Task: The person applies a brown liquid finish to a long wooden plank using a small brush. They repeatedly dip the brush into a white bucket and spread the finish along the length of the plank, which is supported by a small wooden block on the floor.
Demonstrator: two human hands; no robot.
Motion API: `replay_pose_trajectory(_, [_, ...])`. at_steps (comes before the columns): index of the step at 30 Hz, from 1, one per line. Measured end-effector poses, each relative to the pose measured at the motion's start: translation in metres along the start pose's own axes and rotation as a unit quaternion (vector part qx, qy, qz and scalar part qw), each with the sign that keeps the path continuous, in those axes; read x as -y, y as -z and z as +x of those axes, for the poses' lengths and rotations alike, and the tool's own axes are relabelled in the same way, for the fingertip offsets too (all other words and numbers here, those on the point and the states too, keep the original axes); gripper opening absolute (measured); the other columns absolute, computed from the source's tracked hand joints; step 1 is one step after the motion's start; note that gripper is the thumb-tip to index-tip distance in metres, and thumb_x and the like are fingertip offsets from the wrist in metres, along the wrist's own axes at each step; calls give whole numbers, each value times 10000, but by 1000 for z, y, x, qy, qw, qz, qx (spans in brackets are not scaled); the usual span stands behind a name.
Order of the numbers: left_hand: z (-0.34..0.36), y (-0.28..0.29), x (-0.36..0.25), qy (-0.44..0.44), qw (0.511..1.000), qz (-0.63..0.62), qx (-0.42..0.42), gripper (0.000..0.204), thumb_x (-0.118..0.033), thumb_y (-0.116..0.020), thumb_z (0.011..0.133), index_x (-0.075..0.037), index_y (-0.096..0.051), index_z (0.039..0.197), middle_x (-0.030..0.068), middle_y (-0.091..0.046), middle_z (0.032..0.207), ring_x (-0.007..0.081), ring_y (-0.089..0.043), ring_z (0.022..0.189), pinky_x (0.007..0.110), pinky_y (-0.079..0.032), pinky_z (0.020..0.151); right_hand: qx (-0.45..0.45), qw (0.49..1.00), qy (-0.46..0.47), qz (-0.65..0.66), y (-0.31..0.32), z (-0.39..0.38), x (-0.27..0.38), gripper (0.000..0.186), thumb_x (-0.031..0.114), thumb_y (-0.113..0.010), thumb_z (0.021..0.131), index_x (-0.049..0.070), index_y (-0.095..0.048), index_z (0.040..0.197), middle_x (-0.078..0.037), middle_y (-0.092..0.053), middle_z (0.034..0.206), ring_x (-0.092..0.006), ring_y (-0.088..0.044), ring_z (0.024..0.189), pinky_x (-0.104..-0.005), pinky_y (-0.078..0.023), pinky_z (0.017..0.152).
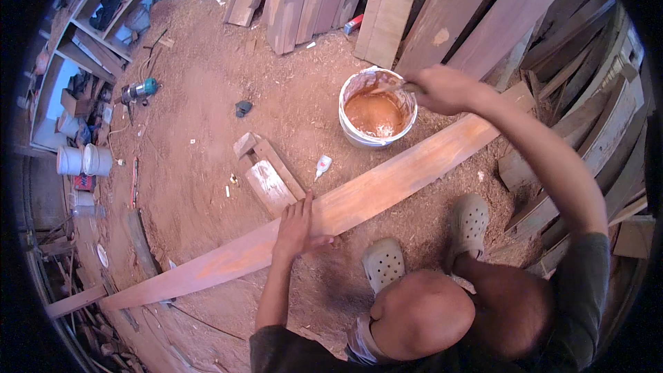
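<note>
Wooden plank [400,181], one, under left hand [295,229]; one tool [395,85] in right hand [445,90]

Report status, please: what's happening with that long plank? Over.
Left grip resting on the long plank. Right grip holding a tool at the white bucket. Plank patchy orange. Small white bottle beside it, not on it.

A long, orange-smeared plank [387,186] lies slantwise beside a white bucket [360,138]
</note>
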State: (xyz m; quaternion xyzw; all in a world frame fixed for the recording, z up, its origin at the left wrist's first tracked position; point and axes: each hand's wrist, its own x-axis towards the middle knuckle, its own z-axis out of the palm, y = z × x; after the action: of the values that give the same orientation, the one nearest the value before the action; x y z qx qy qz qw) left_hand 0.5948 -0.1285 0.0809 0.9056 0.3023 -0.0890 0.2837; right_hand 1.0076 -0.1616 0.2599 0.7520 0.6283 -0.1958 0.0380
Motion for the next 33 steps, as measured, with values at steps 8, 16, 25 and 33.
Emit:
replay_pose_trajectory(8, [-42,-23,-47,64,946,-216,-234,765,-322,-784,821,4,-432,1416,244,-502,1369,418,-476,1280,492,-382,1084,-8,996,-7,-84,-133,121,-4,339,187,-538,878,72,-662,1171,-231,-698,1027,-382,-681,977,-488,-544,876])
replay_pose_trajectory(16, [-78,-68,-124,186,907,-271,-261,545,-175,-767,834,-19,-554,1311,219,-573,1301,385,-552,1221,442,-450,1027,-3,995,74,-65,-127,135,6,283,134,-496,914,13,-707,1058,-210,-695,1100,-365,-683,1029,-467,-552,883])
replay_pose_trajectory(25, [-36,-64,-161,191,905,-252,-286,436,-123,-742,835,-11,-596,1229,205,-627,1210,366,-599,1146,426,-472,987,47,958,273,-74,-135,105,-26,208,85,-562,864,34,-753,926,-152,-731,925,-316,-713,904,-410,-577,786])
replay_pose_trajectory(33, [-33,-75,-182,197,920,-234,-245,398,-140,-728,848,-14,-610,1207,199,-650,1143,367,-626,1084,439,-482,958,-33,955,282,-85,-128,118,-27,190,103,-574,857,54,-749,914,-166,-722,881,-313,-716,874,-424,-579,746])
